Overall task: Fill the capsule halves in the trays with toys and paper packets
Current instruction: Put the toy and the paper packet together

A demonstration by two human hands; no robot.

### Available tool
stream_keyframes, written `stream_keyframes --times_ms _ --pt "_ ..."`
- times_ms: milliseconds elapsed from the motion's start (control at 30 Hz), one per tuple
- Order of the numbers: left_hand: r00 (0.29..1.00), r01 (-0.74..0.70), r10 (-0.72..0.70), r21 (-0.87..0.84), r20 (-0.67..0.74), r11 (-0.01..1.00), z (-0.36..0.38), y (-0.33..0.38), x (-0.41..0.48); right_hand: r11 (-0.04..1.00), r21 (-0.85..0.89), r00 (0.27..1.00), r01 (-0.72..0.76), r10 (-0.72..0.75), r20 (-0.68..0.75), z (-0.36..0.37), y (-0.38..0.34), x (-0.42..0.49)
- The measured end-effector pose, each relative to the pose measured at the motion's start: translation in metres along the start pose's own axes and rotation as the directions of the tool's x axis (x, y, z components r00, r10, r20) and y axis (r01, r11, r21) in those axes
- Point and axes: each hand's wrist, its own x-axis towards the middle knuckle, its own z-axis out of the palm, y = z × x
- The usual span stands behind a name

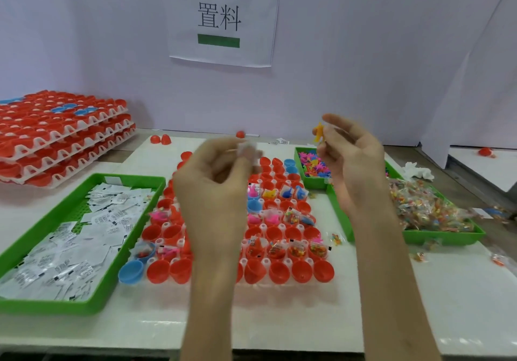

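Capsule halves (300, 272), mostly red with a few blue, stand open side up in a white tray (282, 226) in the middle of the bench (279, 318). Several in the middle and near rows already hold small coloured toys or clear bags of bright bits, while the front row is bare.

Both hands are raised above this tray. The left hand (212, 181) has its fingers curled and pinches a small white paper packet (247, 151) at the fingertips; the packet is blurred. The right hand (352, 162) pinches a yellow toy (318, 132) between thumb and fingers.

Left of the capsule tray, a long green tray (84, 304) holds a loose heap of white paper packets (92, 243). To the right, a small green bin (310, 184) holds mixed coloured toys (312, 165), and just beside it a bigger green tray (436, 239) is piled with small clear bags (425, 206).

At the far left stands a stack of trays (61, 137) loaded with red halves. Two loose red halves (161, 139) lie near the back wall, under a paper sign (221, 19).
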Motion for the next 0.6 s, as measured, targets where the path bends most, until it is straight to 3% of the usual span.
stream_keyframes --times_ms 167,400,600 --pt "0.988 0.073 -0.069 -0.029 0.142 0.997 0.012 -0.009 -0.021 1.0 0.017 0.999 -0.006 0.005 0.048 -0.008 -0.007 -0.049" --pt "0.957 0.272 -0.25 -0.154 0.15 0.95 0.011 -0.004 -0.02 0.975 -0.204 0.986 0.091 -0.06 0.154 -0.004 -0.02 -0.07" --pt "0.905 0.373 -0.303 -0.217 0.299 0.902 0.008 -0.003 -0.024 0.94 -0.305 0.973 0.15 -0.085 0.214 0.003 -0.015 -0.072"
